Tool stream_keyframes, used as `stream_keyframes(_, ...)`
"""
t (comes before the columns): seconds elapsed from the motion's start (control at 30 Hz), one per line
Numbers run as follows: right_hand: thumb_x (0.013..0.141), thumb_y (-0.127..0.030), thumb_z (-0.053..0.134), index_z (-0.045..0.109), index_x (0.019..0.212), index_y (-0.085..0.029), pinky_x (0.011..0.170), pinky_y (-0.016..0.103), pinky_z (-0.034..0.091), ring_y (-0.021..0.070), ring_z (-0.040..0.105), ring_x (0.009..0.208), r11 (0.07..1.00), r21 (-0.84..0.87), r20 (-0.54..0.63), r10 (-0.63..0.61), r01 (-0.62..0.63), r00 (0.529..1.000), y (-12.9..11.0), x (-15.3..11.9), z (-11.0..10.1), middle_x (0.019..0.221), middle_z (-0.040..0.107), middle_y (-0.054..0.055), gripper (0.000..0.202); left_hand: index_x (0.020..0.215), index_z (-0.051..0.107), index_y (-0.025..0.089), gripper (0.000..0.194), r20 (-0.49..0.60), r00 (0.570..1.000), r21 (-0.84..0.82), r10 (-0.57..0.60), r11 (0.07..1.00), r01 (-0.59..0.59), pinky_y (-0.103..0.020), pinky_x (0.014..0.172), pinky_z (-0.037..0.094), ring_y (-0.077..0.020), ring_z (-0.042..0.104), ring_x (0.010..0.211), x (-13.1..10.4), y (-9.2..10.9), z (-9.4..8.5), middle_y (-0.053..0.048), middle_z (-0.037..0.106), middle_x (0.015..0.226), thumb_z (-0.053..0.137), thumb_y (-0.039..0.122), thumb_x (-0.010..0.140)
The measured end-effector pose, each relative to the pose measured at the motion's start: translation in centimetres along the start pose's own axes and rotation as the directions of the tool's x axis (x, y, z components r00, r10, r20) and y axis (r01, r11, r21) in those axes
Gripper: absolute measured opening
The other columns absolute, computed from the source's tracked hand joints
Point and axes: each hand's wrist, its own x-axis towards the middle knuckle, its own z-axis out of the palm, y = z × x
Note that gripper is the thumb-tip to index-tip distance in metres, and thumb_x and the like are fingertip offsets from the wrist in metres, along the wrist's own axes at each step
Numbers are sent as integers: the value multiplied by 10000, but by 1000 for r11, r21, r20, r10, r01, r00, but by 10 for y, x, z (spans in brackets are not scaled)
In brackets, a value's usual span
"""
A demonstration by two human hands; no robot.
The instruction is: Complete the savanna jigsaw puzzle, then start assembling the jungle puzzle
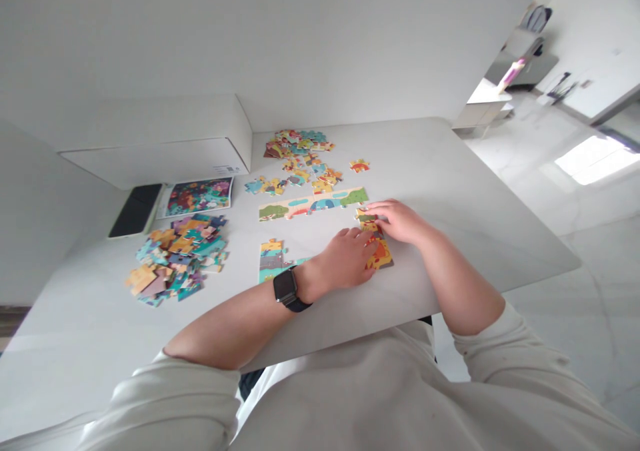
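Note:
My left hand [349, 259], below a black watch [286, 287], rests on the left side of a joined yellow and orange puzzle section [382, 254], its fingers bent over the pieces. My right hand [397, 220] touches the top of that same section with its fingertips, near a green and yellow piece. What lies under the fingers of both hands is partly hidden. A joined strip [314, 204] with trees and clouds lies above and to the left. Another joined section [271, 261], grey and teal, is partly covered by my left forearm.
Loose pieces [300, 146] lie at the back, with a red piece [360, 166] apart from them. A larger pile [180, 254] is on the left, near a phone [136, 210], a picture card [199, 196] and a white box [165, 161]. The table edge [345, 336] is close to my body.

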Motion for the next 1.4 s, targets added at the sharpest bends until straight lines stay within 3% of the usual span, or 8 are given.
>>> stream_keyframes(0.2, 907, -15, 629, 832, 1276, -291, 1212, 462, 530, 260, 701, 1358, 999, 43, -6, 0, 0, 1000, 0, -1, 1, 1409, 772, 44, 503, 1557, 582, 173, 719, -64, 998, -31, -11, 999, 9, -507, 1284, 361, -378, 406, 1574, 4, -6, 13, -184, 451, 1708, 637, 619, 996)
stream_keyframes(0.43, 876, 12, 608, 837, 1266, -308, 1211, 467, 534, 258, 713, 1335, 998, 69, -20, 1, 0, 1000, 0, 0, 3, 1388, 782, 30, 554, 1549, 572, 147, 699, 19, 999, -64, -26, 998, 27, -509, 1239, 419, -381, 480, 1512, 3, -4, 5, -190, 471, 1696, 619, 587, 1008)
stream_keyframes(0.63, 892, -4, 619, 823, 1291, -281, 1214, 521, 519, 289, 690, 1359, 999, 23, -19, -33, 34, 999, 1, 0, 5, 1417, 763, 67, 527, 1540, 571, 172, 694, -1, 1000, -48, -31, 998, 31, -523, 1244, 402, -384, 471, 1516, 4, -1, 9, -185, 453, 1711, 634, 600, 997)
stream_keyframes(0.8, 938, -127, 696, 804, 1330, -295, 1214, 547, 514, 313, 674, 1375, 999, -2, 4, -35, 35, 999, 3, -2, 7, 1453, 738, 84, 440, 1554, 547, 221, 680, 36, 998, -69, -42, 997, 44, -518, 1155, 470, -379, 545, 1443, 0, -15, -5, -171, 500, 1673, 642, 604, 1000)
stream_keyframes(0.93, 927, -241, 776, 788, 1361, -307, 1223, 550, 509, 332, 667, 1385, 999, -10, 23, -49, 49, 999, 4, -5, 9, 1481, 715, 92, 440, 1529, 558, 233, 708, 31, 993, -76, -115, 990, 117, -483, 1168, 446, -371, 567, 1419, -29, -61, -28, -160, 598, 1556, 739, 588, 944)
stream_keyframes(1.1, 885, -324, 841, 765, 1402, -309, 1217, 570, 511, 360, 618, 1444, 996, -34, 70, -78, 81, 994, 8, -8, 9, 1542, 669, 105, 523, 1511, 565, 230, 834, 121, 940, -97, -318, 939, 330, -435, 1169, 439, -365, 591, 1395, -106, -117, -29, -149, 625, 1508, 871, 552, 806)
stream_keyframes(1.23, 885, -360, 845, 764, 1403, -271, 1223, 566, 502, 369, 613, 1446, 996, -70, 96, -46, 53, 994, 10, -8, 10, 1569, 643, 138, 532, 1491, 587, 243, 789, 160, 905, -177, -393, 891, 419, -418, 1210, 435, -346, 552, 1462, -151, -118, -14, -134, 573, 1586, 882, 432, 784)
stream_keyframes(1.4, 855, -398, 877, 781, 1373, -282, 1219, 566, 501, 371, 634, 1415, 996, -74, 104, -40, 48, 994, 13, -7, 9, 1545, 663, 129, 539, 1469, 616, 257, 735, 121, 895, -224, -430, 866, 447, -438, 1220, 452, -345, 576, 1431, -165, -98, -9, -134, 587, 1559, 870, 382, 791)
